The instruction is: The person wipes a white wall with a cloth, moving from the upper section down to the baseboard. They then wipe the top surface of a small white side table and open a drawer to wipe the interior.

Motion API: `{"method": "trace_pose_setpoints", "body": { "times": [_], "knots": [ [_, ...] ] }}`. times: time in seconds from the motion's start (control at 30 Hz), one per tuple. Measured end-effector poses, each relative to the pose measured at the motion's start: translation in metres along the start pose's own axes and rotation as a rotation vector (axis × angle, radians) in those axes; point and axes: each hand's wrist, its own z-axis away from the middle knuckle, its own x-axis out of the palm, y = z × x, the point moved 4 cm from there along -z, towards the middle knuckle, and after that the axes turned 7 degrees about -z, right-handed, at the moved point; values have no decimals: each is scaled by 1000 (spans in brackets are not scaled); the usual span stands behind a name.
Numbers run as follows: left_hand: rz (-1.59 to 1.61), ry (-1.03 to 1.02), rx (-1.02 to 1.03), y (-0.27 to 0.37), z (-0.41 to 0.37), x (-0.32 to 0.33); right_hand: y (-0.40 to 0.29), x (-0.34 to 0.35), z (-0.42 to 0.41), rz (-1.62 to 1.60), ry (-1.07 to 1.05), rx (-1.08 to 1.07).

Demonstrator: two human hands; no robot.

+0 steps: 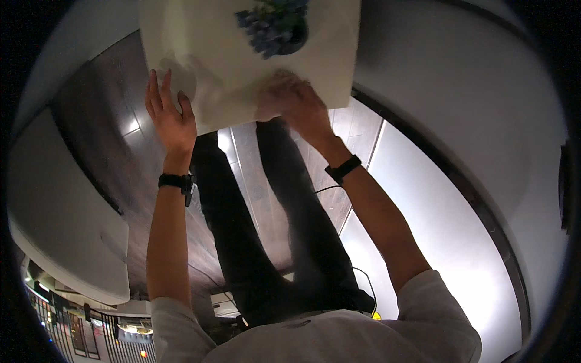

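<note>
My left hand (173, 120) is at the left edge of a pale tabletop (213, 41), its fingers apart and nothing in them. Over the near part of the same tabletop, my right hand (306, 106) is bent at the wrist and blurred by motion. Its fingers blend into a hazy patch, so I cannot tell whether it holds something. Beyond the right hand stands a bunch of blue flowers (263, 31) with green leaves, in what looks like a dark round pot (299, 38). Each wrist wears a black strap.
My legs in dark trousers (313, 236) extend below the table edge over a dark wood-look floor (104, 100). A pale, rounded piece of furniture (68, 204) stands at left. On the right are a brightly lit white panel (422, 227) and a grey wall (435, 81). A thin black cable (327, 188) shows near my right leg.
</note>
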Motion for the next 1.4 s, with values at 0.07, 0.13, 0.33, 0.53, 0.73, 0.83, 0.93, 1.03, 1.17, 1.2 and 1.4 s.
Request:
{"method": "trace_pose_setpoints", "body": {
  "times": [0.07, 0.13, 0.33, 0.53, 0.73, 0.83, 0.93, 1.03, 1.17, 1.2, 1.4],
  "knots": [
    [-83, 3, 5, 4, 1, 21, 28, -31, 2, -3, -30, 200],
    [-138, 80, -28, 6, -7, 43, 51, -57, -20, -31, -48, 471],
    [-232, 158, -92, 18, -3, 64, 127, -126, -124, -192, 409, 242],
    [-275, 163, -83, 22, -8, 64, 118, -118, -202, 73, 376, -85],
    [-247, 181, -114, 21, -3, 64, 64, -34, -7, 59, 85, 27],
    [-239, 158, -143, 18, -2, 60, 49, -25, 44, -121, -159, 132],
    [-203, 168, -142, 19, -11, 65, 90, -29, 29, -151, -36, 220],
    [-179, 127, -178, 31, -2, 55, 99, -96, -38, -168, 210, 464],
    [-170, 141, -178, 37, -7, 41, 56, -119, -86, -225, 275, 274],
    [-145, 153, -177, 38, -8, 37, 36, -109, -79, -143, 214, 268],
    [-73, 160, -155, 44, -3, 38, -21, -40, 70, -295, -177, 265]
  ]
}}
